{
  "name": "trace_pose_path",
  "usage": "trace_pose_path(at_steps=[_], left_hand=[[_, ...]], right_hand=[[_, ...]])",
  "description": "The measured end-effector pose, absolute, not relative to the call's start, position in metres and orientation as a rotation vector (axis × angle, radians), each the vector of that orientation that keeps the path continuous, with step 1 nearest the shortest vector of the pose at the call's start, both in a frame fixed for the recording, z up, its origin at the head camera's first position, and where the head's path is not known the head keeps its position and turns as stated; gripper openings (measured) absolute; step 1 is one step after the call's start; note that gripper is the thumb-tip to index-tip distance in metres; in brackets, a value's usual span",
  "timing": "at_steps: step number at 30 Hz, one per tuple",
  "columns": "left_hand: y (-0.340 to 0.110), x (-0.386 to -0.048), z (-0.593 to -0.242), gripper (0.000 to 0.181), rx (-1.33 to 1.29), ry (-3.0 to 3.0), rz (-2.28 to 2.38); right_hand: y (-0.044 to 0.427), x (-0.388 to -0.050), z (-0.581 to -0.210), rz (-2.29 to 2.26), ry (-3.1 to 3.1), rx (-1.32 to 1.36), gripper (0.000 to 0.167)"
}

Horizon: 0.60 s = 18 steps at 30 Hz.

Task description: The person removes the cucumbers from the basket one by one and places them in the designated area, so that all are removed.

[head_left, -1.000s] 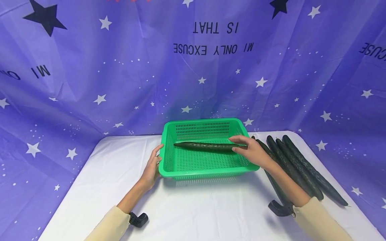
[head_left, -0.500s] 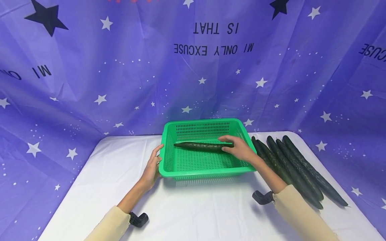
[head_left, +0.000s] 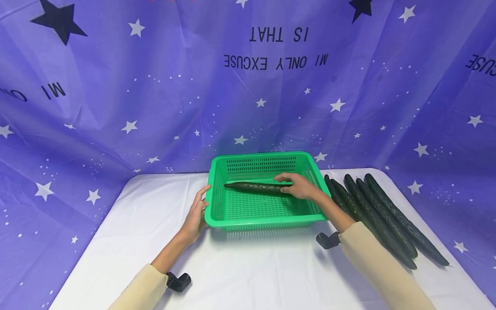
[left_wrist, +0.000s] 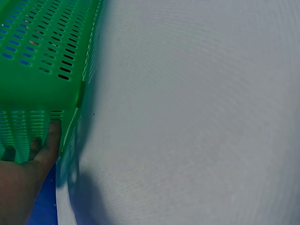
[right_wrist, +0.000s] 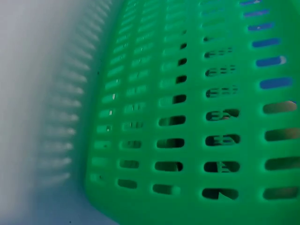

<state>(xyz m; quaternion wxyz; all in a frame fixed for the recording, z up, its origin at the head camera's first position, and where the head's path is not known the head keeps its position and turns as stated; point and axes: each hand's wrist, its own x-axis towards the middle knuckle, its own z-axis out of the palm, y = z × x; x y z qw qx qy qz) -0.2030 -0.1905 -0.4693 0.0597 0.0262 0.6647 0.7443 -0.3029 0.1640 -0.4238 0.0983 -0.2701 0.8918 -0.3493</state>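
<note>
A green plastic basket with slotted walls stands at the back of the table. One dark green cucumber lies lengthwise across its floor. My right hand reaches in over the cucumber's right end and hides it. Its fingers are spread above the cucumber, apart from one another, with the thumb by its near side. My left hand rests against the basket's left end, its fingers laid on the outer wall below the rim. The right wrist view shows only the basket's slotted side, with the hand out of sight.
Several cucumbers lie side by side on the table, right of the basket. A white cloth covers the table. Behind and at both sides hangs a purple curtain with stars and lettering. Black wrist cameras sit below both hands.
My right hand has moved left along the cucumber, further into the basket. The cucumber, the basket and my left hand have stayed in place.
</note>
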Motion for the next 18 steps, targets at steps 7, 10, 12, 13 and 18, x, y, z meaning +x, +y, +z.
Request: trace_pose_path(at_steps=[7,10,12,13,18], left_hand=[[-0.192,-0.203,-0.471,0.066,0.08,2.007,2.25],[-0.192,-0.203,-0.471,0.065,0.075,2.01,2.248],[-0.192,-0.203,-0.471,0.065,0.074,2.01,2.25],[-0.192,-0.203,-0.471,0.065,0.074,2.013,2.249],[-0.191,-0.203,-0.47,0.065,0.078,2.009,2.255]], right_hand=[[0.159,-0.317,-0.43,-0.952,2.579,-0.744,0.046],[0.158,-0.321,-0.432,-0.913,2.555,-0.736,0.046],[0.157,-0.323,-0.433,-0.883,2.552,-0.744,0.046],[0.156,-0.324,-0.433,-0.867,2.552,-0.745,0.046],[0.154,-0.325,-0.433,-0.786,2.576,-0.755,0.046]])
